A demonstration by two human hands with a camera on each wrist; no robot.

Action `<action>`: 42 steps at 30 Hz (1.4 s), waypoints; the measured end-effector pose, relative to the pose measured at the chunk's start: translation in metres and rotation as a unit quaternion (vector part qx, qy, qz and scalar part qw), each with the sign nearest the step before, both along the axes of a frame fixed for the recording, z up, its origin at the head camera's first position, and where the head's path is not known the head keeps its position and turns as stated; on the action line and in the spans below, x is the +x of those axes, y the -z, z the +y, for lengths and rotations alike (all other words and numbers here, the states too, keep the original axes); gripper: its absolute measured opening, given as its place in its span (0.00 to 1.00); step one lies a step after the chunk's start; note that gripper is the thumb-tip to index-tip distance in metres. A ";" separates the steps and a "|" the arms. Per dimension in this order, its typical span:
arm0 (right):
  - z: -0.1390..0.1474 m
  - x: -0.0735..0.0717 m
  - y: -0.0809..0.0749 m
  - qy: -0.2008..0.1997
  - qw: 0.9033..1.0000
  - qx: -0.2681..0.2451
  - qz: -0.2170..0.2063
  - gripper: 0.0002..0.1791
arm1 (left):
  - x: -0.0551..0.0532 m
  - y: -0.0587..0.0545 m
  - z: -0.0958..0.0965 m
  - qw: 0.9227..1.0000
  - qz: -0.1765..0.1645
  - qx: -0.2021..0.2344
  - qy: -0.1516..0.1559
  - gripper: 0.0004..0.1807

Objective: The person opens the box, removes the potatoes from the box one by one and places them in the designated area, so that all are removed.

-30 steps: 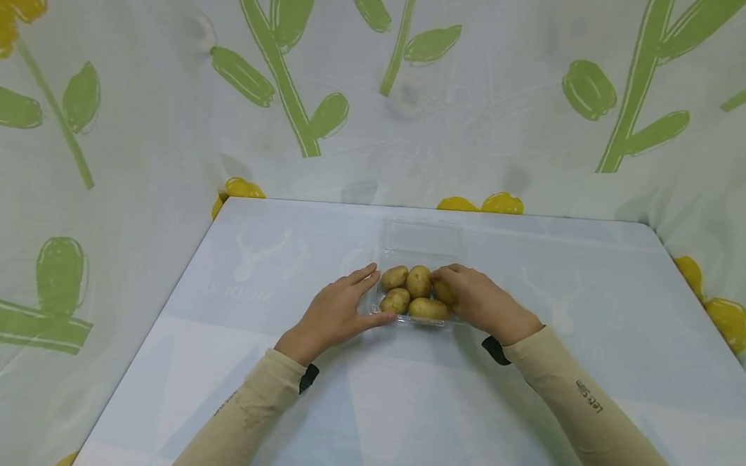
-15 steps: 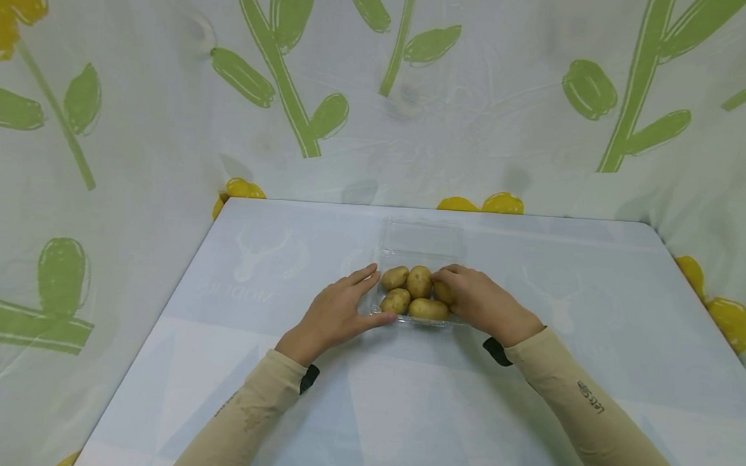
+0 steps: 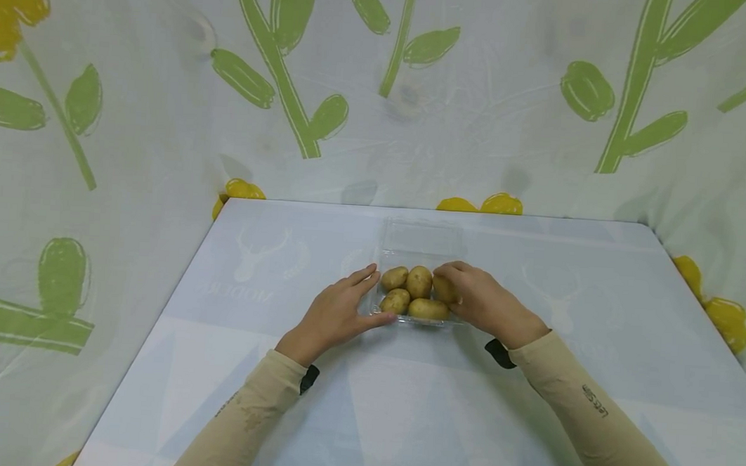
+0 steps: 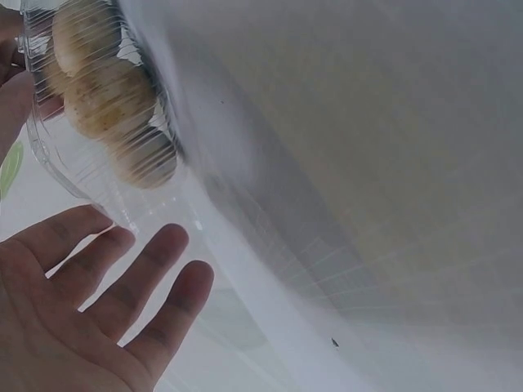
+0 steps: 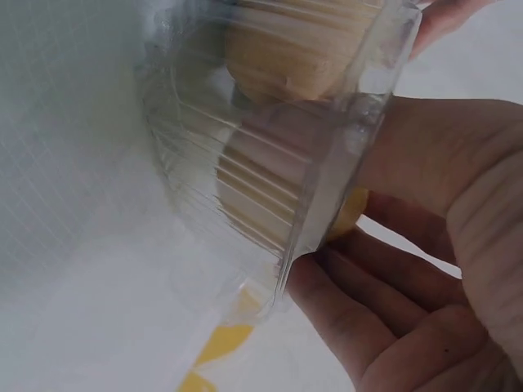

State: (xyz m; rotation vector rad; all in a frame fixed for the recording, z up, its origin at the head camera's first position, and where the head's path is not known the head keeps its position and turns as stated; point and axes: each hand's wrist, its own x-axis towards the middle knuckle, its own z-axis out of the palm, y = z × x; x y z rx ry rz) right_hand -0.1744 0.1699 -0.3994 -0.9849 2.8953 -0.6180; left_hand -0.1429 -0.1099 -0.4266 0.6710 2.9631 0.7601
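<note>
A clear plastic clamshell box (image 3: 423,236) lies with its lid folded back, and several potatoes (image 3: 419,282) fill its base. My left hand (image 3: 333,315) rests at the box's left side, fingers extended along the rim and thumb at the front edge. In the left wrist view, those spread fingers (image 4: 131,298) meet the ribbed plastic wall. With my right hand (image 3: 485,301) I hold the rightmost potato (image 3: 444,290) inside the box. The right wrist view shows the thumb reaching in beside this potato (image 5: 253,192), through the clear wall; part of it is hidden.
The box sits towards the back of a pale patterned table (image 3: 276,397). Behind and beside the table hangs a white curtain (image 3: 480,126) printed with green stems and yellow flowers.
My right hand and forearm have shifted very slightly right, leaving a bit more of the rightmost potato showing. The left hand, box and other potatoes look the same.
</note>
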 end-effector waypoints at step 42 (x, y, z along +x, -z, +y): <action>0.053 -0.006 -0.004 0.056 0.978 -0.184 0.079 0.34 | 0.000 0.001 0.001 1.000 -0.003 0.000 0.001 0.49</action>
